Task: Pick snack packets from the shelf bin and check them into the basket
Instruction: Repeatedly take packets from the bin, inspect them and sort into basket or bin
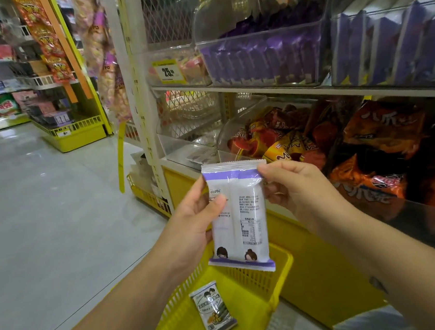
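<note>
We are at the checking step. Our left hand (198, 221) and right hand (292, 186) pinch the white-and-purple foil snack packet (240, 216) upright by its edges, directly above the yellow plastic basket (254, 285). Next, we judge, it drops beside the small green-printed packet (214, 310) below. Its back print is unreadable; a yellow shelf tag (169, 71) above the hands reads "25".

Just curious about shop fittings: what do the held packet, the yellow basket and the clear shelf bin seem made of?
Held packet: probably thin plastic film, glossy, with a crimped sealed top. Yellow basket: likely moulded plastic, matt, with slotted lattice walls. Clear shelf bin: rigid transparent plastic, perhaps acrylic; purple packets show through.
</note>
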`<state>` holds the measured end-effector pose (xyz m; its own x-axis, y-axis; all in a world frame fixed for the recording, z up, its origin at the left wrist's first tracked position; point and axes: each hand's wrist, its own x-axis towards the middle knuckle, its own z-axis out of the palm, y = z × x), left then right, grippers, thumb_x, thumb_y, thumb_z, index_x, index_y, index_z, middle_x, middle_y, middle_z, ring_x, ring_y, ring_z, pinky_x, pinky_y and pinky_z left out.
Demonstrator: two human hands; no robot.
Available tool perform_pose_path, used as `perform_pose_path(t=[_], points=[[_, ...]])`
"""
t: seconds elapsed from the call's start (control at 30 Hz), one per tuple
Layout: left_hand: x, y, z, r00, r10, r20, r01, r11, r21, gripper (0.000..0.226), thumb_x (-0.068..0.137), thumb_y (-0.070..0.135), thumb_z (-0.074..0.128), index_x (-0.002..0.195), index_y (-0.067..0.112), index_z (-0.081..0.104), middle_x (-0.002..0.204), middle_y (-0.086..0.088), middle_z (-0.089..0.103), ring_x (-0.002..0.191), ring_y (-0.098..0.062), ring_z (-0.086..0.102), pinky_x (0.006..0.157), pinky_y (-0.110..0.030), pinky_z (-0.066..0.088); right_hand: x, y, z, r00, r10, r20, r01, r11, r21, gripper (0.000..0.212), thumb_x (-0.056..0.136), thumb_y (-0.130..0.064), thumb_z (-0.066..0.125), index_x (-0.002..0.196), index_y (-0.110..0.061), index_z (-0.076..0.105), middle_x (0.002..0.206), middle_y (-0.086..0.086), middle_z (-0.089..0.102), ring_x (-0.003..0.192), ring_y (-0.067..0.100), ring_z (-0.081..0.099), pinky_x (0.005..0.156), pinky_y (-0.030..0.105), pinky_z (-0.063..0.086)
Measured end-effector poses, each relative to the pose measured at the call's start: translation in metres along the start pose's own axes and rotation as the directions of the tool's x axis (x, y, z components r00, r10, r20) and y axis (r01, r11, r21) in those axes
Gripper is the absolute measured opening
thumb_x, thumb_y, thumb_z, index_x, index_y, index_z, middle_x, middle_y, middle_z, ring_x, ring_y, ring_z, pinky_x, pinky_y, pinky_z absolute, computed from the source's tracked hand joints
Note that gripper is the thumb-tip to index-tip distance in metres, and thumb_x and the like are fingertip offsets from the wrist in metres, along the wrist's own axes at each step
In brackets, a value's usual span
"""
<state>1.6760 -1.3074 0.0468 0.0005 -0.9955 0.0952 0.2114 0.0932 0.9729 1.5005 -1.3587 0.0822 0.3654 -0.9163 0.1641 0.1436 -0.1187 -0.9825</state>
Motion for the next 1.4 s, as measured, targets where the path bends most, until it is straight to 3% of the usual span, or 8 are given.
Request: perform_pose_path(t=[0.3,0.43,0.57,0.73,0.9,1.03,1.27,1.4], points=[[-0.008,0.005,-0.004,0.889,-0.370,0.269,0.391,0.920,-0.026,0.043,0.089,0.024,0.056,0.132,0.023,0.053,0.123,-0.011,0.067,0.114,-0.029,0.064,0.091,-0.045,0.056,0.002,0.004,-0.008,0.957,0.253,-0.143,-0.220,0.952,0.213,0.019,0.092,-0.031,0.060,0.084,-0.016,0.070,0.074,-0.002,0.071,0.061,0.008,0.058,0.056,0.019,0.046],[-0.006,0.009,-0.006,0.930,-0.295,0.220,0.319,0.944,-0.083,0.044,0.085,0.020,0.058,0.129,0.023,0.051,0.117,-0.010,0.070,0.107,-0.029,0.068,0.079,-0.039,0.060,0.004,0.003,-0.014,0.958,0.286,0.030,-0.287,0.944,0.162,0.023,0.085,-0.041,0.063,0.088,-0.022,0.076,0.087,-0.003,0.075,0.075,0.013,0.067,0.070,0.028,0.054],[-0.003,0.008,-0.008,0.979,-0.193,0.063,0.201,0.964,-0.176,0.041,0.089,0.020,0.057,0.129,0.021,0.050,0.113,-0.009,0.072,0.100,-0.027,0.071,0.068,-0.035,0.062,-0.001,0.003,-0.015,0.885,0.337,0.322,-0.302,0.941,-0.152,0.046,0.073,-0.030,0.071,0.117,-0.020,0.064,0.104,0.003,0.074,0.095,0.019,0.070,0.077,0.031,0.059],[-0.002,0.011,-0.008,0.993,-0.120,-0.004,0.115,0.963,-0.244,0.049,0.082,0.019,0.061,0.130,0.017,0.050,0.114,-0.012,0.071,0.100,-0.030,0.071,0.063,-0.034,0.060,-0.002,0.007,-0.011,0.929,0.202,0.310,-0.103,0.946,-0.308,0.064,0.080,0.006,0.069,0.136,-0.016,0.048,0.096,0.008,0.072,0.084,0.019,0.069,0.074,0.027,0.058],[-0.002,0.010,-0.008,0.994,-0.102,-0.025,0.091,0.957,-0.275,0.053,0.079,0.019,0.065,0.130,0.021,0.049,0.116,-0.009,0.071,0.100,-0.029,0.071,0.064,-0.035,0.060,-0.004,0.012,-0.006,0.953,0.063,0.297,0.072,0.903,-0.423,0.073,0.075,0.002,0.076,0.138,-0.019,0.046,0.096,-0.001,0.072,0.089,0.018,0.069,0.085,0.034,0.057],[-0.002,0.005,-0.001,0.997,-0.044,-0.069,0.020,0.951,-0.309,0.057,0.077,0.015,0.067,0.130,0.023,0.047,0.116,-0.007,0.071,0.104,-0.027,0.070,0.074,-0.041,0.061,-0.007,0.022,0.004,0.965,-0.053,0.255,0.162,0.888,-0.429,0.076,0.071,-0.005,0.082,0.129,-0.037,0.044,0.111,-0.010,0.070,0.099,0.004,0.068,0.088,0.024,0.053],[-0.003,-0.001,0.011,0.990,-0.002,-0.142,-0.040,0.955,-0.293,0.056,0.085,0.007,0.063,0.136,0.020,0.043,0.118,-0.009,0.070,0.105,-0.027,0.069,0.079,-0.044,0.060,-0.010,0.032,0.016,0.968,-0.195,0.157,0.245,0.870,-0.427,0.086,0.061,-0.012,0.089,0.131,-0.033,0.043,0.108,-0.041,0.059,0.100,-0.013,0.060,0.075,0.003,0.044],[-0.002,0.004,0.004,0.995,-0.008,-0.104,-0.021,0.963,-0.270,0.059,0.077,0.014,0.066,0.132,0.024,0.048,0.120,-0.008,0.069,0.107,-0.028,0.068,0.084,-0.047,0.058,-0.007,0.027,0.009,0.970,-0.079,0.228,0.159,0.920,-0.359,0.080,0.065,-0.013,0.086,0.131,-0.031,0.044,0.112,-0.022,0.068,0.100,-0.001,0.066,0.078,0.012,0.051]])
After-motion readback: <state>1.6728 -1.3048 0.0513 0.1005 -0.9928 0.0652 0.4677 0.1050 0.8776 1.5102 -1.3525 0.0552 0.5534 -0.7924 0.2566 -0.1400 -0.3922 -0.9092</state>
